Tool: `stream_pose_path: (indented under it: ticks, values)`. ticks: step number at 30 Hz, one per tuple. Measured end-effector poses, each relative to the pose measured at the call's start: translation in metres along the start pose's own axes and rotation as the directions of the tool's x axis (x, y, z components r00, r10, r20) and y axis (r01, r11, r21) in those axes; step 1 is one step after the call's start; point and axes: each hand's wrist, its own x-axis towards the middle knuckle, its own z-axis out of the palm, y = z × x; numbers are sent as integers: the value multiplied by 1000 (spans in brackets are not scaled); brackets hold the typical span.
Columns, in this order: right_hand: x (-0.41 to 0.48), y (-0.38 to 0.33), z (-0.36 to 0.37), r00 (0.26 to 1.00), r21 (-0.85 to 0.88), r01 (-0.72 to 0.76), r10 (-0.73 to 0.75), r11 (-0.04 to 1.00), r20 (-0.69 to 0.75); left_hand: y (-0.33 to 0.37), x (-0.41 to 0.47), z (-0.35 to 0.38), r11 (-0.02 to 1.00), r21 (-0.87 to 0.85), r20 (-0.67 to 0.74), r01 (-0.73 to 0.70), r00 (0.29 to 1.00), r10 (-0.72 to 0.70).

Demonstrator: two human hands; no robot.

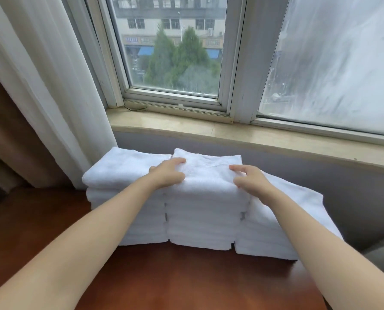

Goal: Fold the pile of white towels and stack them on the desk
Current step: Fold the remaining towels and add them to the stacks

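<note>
Three stacks of folded white towels stand side by side on the red-brown desk (186,280), against the wall under the window. The middle stack (206,211) is the tallest. My left hand (167,172) rests on the left part of its top towel (209,168), fingers loosely bent on the cloth. My right hand (250,177) lies on the right part of the same towel, fingers reaching toward the centre. The left stack (124,175) and the right stack (298,211) are untouched; my right forearm crosses over the right one.
A stone windowsill (231,130) runs behind the stacks, with a closed window above it. White curtain (41,86) hangs at the left, touching the left stack. The edge of a grey seat (383,253) shows at the far right.
</note>
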Motion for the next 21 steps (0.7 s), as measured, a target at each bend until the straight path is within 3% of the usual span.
stream_pose_path:
  ticks: [2,4,9,21]
  values:
    - [-2,5,5,999,-92,9,-6,996,42,-1,0,6,974,227,-31,9,1000,-2]
    - [-2,7,8,998,-151,18,-9,988,58,-1,-2,9,956,292,-66,2,998,18]
    - [1,1,7,998,-358,13,-32,934,-48,3,-10,7,951,297,-210,-83,966,150]
    - [-47,5,9,991,-297,129,-136,946,-1,10,-66,23,949,274,-259,-153,939,226]
